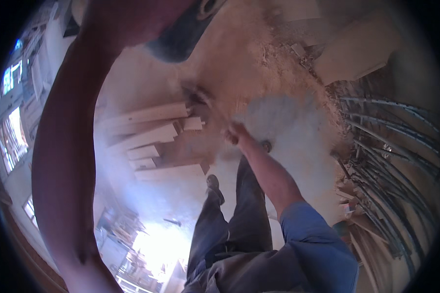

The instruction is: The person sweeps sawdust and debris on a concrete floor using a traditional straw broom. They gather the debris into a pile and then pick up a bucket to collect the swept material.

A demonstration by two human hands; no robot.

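My left arm is raised along the left side of the view, close to the camera. At the top, my left hand (137,22) is dim and cut off, its fingers hidden. A dark grey-blue piece (178,41) with a small ring-like part lies against it; I cannot make out what it is or whether the hand grips it. My right hand (235,133) reaches out low over the dusty floor, its fingers closed. From it a blurred, pale, stick-like thing (208,100) extends toward a dark smear, its kind unclear.
Pale boards (156,134) lie stacked on the floor left of my right hand. Long poles (391,132) line the right side. Shavings (283,63) and a wide panel (357,46) lie farther off. My shoes (213,181) stand on the dusty floor (288,122).
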